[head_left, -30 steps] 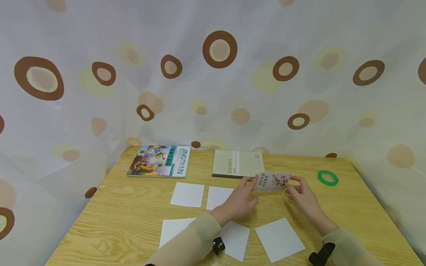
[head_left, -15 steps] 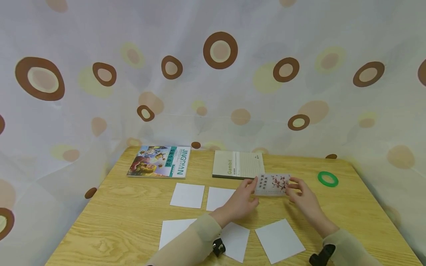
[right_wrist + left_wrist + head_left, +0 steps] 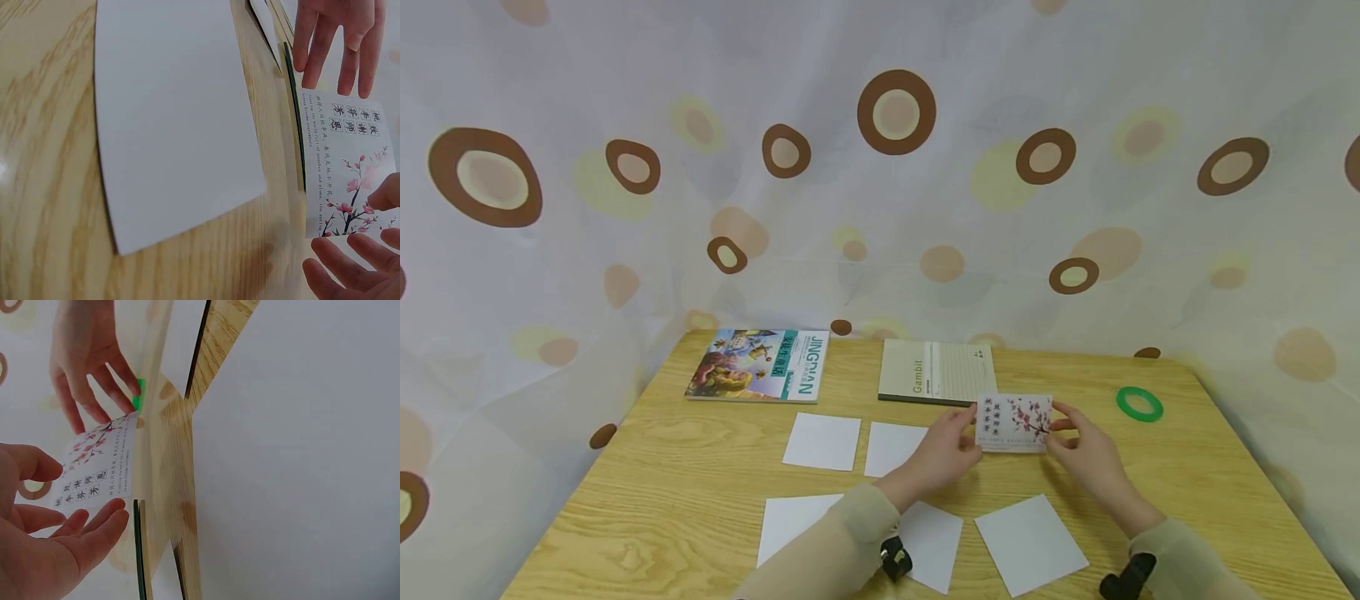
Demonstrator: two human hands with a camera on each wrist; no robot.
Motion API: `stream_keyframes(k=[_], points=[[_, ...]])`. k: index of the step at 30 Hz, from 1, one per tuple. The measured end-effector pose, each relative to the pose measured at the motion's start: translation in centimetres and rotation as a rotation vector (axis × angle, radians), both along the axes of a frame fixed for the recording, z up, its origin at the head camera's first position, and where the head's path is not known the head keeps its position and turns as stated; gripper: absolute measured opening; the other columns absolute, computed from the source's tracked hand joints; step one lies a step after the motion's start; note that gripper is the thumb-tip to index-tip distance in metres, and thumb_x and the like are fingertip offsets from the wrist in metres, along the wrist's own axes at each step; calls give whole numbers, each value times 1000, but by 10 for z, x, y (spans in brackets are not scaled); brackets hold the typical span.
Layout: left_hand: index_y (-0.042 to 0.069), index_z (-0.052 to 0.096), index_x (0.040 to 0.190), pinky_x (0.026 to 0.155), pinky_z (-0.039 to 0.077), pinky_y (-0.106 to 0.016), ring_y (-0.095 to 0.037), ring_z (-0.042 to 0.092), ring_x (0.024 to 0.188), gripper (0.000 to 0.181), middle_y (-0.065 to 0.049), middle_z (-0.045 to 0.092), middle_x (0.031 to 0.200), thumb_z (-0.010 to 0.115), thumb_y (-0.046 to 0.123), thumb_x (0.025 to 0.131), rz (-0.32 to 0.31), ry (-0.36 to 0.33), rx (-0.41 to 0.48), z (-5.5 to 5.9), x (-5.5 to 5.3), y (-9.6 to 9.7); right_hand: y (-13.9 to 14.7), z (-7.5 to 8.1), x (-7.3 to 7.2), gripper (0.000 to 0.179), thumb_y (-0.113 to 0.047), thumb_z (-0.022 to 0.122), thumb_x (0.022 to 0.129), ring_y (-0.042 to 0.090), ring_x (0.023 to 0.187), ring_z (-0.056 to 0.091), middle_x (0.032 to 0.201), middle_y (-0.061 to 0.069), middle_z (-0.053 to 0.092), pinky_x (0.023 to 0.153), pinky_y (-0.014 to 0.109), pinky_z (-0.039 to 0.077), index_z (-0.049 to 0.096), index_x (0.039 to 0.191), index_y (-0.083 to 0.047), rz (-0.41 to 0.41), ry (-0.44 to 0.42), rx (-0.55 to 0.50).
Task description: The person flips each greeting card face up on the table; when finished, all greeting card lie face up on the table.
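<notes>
At the left end of the worktop (image 3: pixel 647 492), a picture book (image 3: pixel 758 365); nearer the person, white squares (image 3: pixel 822 440); then a ruled notebook (image 3: pixel 936 367). Next the left hand (image 3: pixel 936 450), thumb and fingers parted, holds one end of a blossom-printed card (image 3: pixel 1011 425). The card is tilted just in front of the notebook's right end, seemingly raised. The right hand (image 3: pixel 1090 454) pinches its other end, remaining fingers slightly spread. Holding it up seems the step in hand; moving it calls for both hands together. Rightmost, a green ring (image 3: pixel 1139 404).
</notes>
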State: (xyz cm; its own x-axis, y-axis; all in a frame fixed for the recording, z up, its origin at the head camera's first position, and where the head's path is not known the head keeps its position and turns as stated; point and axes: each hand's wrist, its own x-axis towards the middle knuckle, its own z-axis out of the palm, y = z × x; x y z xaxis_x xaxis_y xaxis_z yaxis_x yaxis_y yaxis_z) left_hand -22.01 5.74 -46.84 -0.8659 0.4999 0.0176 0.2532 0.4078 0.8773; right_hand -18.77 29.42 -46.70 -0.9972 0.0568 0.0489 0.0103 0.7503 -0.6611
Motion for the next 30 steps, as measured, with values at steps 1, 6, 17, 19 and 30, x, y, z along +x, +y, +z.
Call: stream_keyframes(k=[1,6,17,19,30], points=[[7,35,153,74,51,-14,-15,64,107,69,-15,48,141,63,7,90,0,-7,0,0,0,0,0,0,0,62,-12,61,94,40,100,66,122,28,61,65,28,54,36,148,4,0,0,4],[6,34,154,74,51,-13,-15,63,107,69,-15,48,141,62,6,90,-7,-29,2,-1,1,2,0,-1,-1,66,-9,66,90,37,95,67,117,28,61,70,35,57,36,146,7,7,4,30],[5,35,153,76,52,-15,-19,64,112,68,-17,51,141,62,7,90,-25,-43,-26,-3,0,3,2,-7,-6,71,-4,76,83,26,83,66,106,24,63,71,37,59,40,142,10,14,-4,95],[5,35,153,76,53,-15,-21,64,114,68,-18,51,142,62,6,90,-32,-51,-14,-4,-1,3,3,-8,-7,71,-4,76,82,25,82,65,105,24,63,70,37,58,40,141,11,20,-12,95],[2,37,151,81,55,-20,-22,64,116,67,-13,55,143,62,9,89,-42,-57,-63,-8,-1,3,2,-12,-11,73,-5,79,79,23,80,61,102,23,63,71,37,56,41,139,14,47,-23,129]])
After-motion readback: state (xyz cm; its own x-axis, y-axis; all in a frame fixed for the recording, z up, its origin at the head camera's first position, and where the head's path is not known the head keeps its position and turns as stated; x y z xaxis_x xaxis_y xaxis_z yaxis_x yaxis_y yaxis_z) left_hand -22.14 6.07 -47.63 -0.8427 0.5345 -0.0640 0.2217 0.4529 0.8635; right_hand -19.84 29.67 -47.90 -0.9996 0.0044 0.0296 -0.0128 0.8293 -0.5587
